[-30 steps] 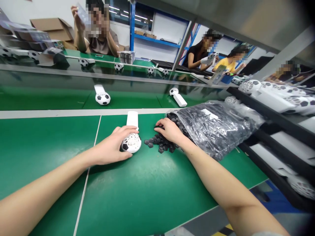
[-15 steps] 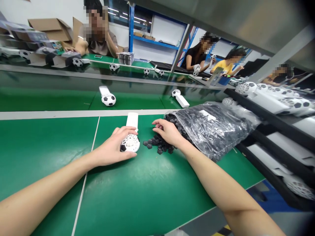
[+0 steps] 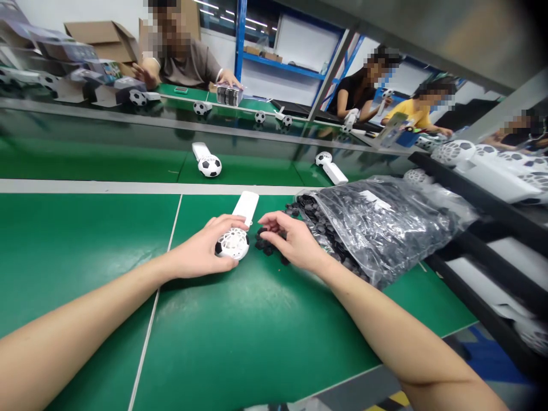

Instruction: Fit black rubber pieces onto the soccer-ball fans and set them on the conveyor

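Observation:
My left hand is wrapped around the round head of a white handheld fan, which lies on the green table. Its openwork grille is patterned like a football, with some black patches at the side, and its flat handle points away from me. Just to the right, my right hand has thumb and fingers drawn together on a small black pentagon piece, partly hidden by the fingertips. Under and behind that hand lie loose black pieces, spilling from a clear plastic bag.
Two football fans lie on the green strip beyond the white edge. At right, black racks hold several white fan parts. Across the line sit several co-workers, one with a hand on a small stack of boxes. Cartons stand at back left.
My right hand has moved slightly left toward the fan, its fingers closing on a black piece. The fan in my left hand has turned, its handle now leaning right. The view has shifted.

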The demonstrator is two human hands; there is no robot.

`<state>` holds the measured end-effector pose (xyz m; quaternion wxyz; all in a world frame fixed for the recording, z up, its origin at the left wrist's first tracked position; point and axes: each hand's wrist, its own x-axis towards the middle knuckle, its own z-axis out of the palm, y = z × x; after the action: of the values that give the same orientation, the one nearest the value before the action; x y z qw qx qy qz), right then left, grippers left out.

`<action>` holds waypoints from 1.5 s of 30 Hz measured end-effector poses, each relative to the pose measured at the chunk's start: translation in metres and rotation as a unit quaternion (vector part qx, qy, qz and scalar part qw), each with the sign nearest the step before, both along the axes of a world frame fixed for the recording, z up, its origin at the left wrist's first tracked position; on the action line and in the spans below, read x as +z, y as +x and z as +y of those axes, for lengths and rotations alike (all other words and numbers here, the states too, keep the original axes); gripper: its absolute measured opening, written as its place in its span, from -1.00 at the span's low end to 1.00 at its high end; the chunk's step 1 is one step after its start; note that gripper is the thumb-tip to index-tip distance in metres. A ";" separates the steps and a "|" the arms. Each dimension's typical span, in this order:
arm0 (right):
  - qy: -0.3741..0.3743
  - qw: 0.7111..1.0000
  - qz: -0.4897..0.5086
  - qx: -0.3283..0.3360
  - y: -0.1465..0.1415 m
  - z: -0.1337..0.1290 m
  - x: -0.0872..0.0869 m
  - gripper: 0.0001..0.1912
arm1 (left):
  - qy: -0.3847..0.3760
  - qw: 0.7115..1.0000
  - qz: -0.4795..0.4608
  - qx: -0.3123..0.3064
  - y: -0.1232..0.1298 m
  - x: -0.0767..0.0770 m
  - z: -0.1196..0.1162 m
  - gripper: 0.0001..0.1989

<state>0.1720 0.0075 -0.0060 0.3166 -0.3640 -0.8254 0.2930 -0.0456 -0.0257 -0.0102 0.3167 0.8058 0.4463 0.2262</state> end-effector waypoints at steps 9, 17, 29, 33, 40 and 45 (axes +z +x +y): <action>0.145 0.978 -0.016 0.147 -0.011 -0.022 0.008 -0.74 | 0.006 1.000 -0.025 -0.004 0.003 0.000 -0.003 -0.46; 0.138 0.981 -0.005 0.135 -0.027 -0.027 -0.003 -0.84 | 0.006 0.999 -0.042 -0.028 0.002 -0.002 -0.001 -0.47; 0.021 0.998 0.047 0.043 -0.024 -0.020 -0.014 -0.73 | -0.019 0.996 -0.068 -0.045 0.001 0.002 -0.002 -0.50; 0.010 0.998 0.053 0.038 -0.024 -0.021 -0.016 -0.68 | -0.028 0.997 -0.061 -0.047 -0.001 0.002 -0.002 -0.45; -0.051 0.994 0.077 0.054 -0.027 -0.023 -0.015 -0.68 | -0.039 0.998 -0.047 -0.010 0.001 -0.003 -0.004 -0.39; -0.071 0.991 0.091 0.064 -0.027 -0.025 -0.015 -0.71 | -0.010 0.999 -0.052 -0.001 0.004 -0.005 -0.004 -0.44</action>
<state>0.1447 -0.0173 -0.0208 0.3442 -0.3038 -0.7918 0.4028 -0.0415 -0.0296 -0.0150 0.3476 0.7900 0.4308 0.2636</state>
